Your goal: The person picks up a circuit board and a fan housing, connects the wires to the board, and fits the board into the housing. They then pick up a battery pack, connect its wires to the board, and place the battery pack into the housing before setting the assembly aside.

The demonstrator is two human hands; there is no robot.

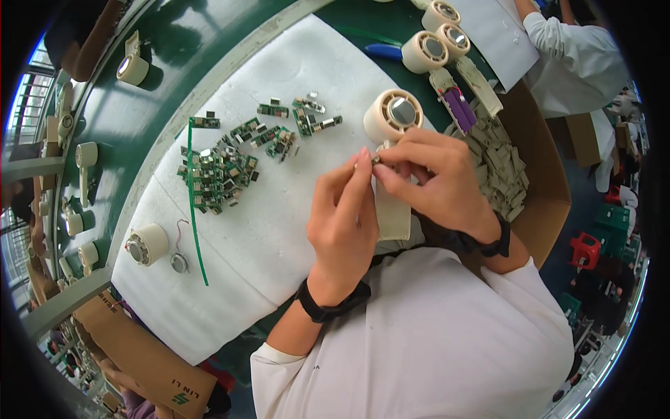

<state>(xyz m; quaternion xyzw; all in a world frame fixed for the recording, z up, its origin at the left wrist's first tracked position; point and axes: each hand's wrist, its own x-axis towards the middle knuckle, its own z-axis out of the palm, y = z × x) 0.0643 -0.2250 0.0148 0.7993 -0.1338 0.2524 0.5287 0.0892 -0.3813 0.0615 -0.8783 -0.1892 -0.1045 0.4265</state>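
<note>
Handle (pixel 395 218), cream, is seen just right of left hand (pixel 342 216). Tiny part (pixel 377 160) is pinched by right hand (pixel 447 174); left hand is closed at finger and thumb just beside it, hold on part can't be told. Round cream head (pixel 393 115) is set just beyond. Cream shells (pixel 499 167) are piled in cardboard box (pixel 548 202), right. Green circuit boards (pixel 220 174) are heaped on white foam sheet (pixel 255 234), left. Three round heads (pixel 424 50) are grouped farther off.

Red stool (pixel 585 251) at far right, brown cardboard box (pixel 143 349) at lower left.
</note>
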